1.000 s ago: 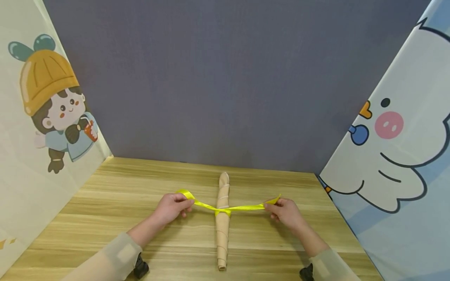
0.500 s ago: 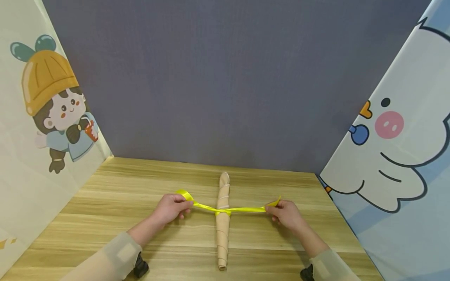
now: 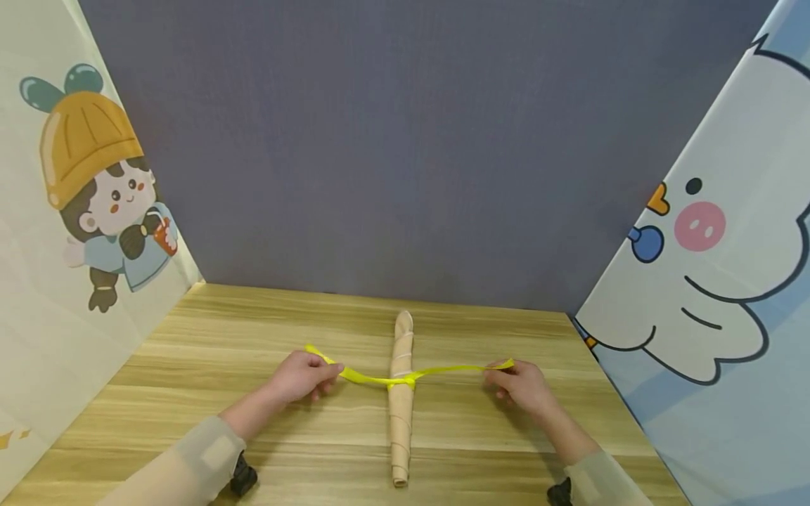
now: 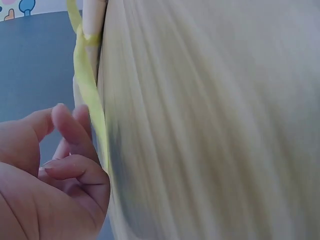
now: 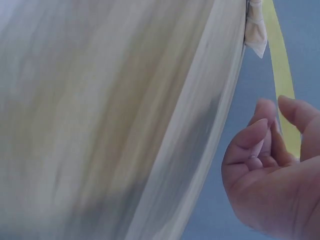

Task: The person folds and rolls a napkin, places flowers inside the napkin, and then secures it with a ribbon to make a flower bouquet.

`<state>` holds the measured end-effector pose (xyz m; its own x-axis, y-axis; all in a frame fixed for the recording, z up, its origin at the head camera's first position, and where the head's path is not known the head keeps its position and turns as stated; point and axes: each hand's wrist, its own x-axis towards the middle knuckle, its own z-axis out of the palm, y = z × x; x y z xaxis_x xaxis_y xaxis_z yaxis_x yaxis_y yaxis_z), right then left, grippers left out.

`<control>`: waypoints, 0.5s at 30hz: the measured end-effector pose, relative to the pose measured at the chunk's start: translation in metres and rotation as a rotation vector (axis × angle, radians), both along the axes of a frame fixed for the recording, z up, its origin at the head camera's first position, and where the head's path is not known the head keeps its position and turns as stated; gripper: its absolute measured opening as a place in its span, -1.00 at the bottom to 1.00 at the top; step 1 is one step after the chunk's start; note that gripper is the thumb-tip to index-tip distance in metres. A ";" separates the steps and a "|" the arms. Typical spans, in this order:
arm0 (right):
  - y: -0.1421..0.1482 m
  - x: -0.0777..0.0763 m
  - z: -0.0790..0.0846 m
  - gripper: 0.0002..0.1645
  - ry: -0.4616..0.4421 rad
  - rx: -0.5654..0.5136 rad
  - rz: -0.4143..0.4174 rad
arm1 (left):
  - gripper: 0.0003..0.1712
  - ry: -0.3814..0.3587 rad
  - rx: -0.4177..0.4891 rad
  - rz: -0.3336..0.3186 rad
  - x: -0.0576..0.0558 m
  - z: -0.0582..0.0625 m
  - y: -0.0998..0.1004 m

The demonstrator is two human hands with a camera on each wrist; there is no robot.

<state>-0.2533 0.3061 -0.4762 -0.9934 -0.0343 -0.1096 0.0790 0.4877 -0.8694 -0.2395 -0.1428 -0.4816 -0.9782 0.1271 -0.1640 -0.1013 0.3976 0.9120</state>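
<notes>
A beige rolled cloth (image 3: 400, 414) lies lengthwise on the wooden table. Round its middle runs a yellow ribbon (image 3: 367, 379), crossed at a small knot on top. Its two tails stretch loosely out to either side. My left hand (image 3: 300, 376) is at the left tail, thumb and fingers bent loosely; in the left wrist view the ribbon (image 4: 90, 95) passes behind the fingertips. On the other side, my right hand (image 3: 522, 385) has the right tail lying across its fingertips. The right wrist view shows thumb and forefinger apart, with the ribbon (image 5: 282, 75) running behind them.
The wood-grain table (image 3: 253, 330) ends at a dark grey panel (image 3: 380, 154) at the back. Cartoon-printed panels stand on the left (image 3: 38, 337) and right (image 3: 728, 436).
The ribbon's tails have gone from taut to slack, and the fingers have let go of them. My left hand shifted slightly left, my right hand slightly right. The rolled cloth stayed in place.
</notes>
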 end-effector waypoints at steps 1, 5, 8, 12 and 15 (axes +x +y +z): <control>0.002 0.000 0.001 -0.53 -0.001 0.008 -0.012 | -0.59 0.001 -0.013 -0.006 0.000 0.001 -0.002; 0.010 -0.001 0.006 -0.47 0.006 0.060 -0.049 | -0.60 0.063 -0.027 -0.058 -0.004 0.005 -0.008; 0.012 -0.002 0.011 -0.41 0.047 0.124 -0.078 | -0.66 0.131 -0.034 -0.115 -0.007 0.007 -0.008; 0.004 -0.006 0.017 -0.42 0.130 0.228 -0.030 | -0.74 0.222 -0.075 -0.181 -0.012 0.009 0.000; -0.010 -0.010 0.019 -0.49 0.178 0.264 0.089 | -0.75 0.293 -0.129 -0.239 -0.015 0.008 0.010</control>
<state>-0.2634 0.2963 -0.4569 -0.9921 -0.1153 0.0491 -0.1160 0.6960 -0.7086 -0.2546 -0.1332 -0.4735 -0.9315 0.3531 0.0879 0.2645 0.4913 0.8299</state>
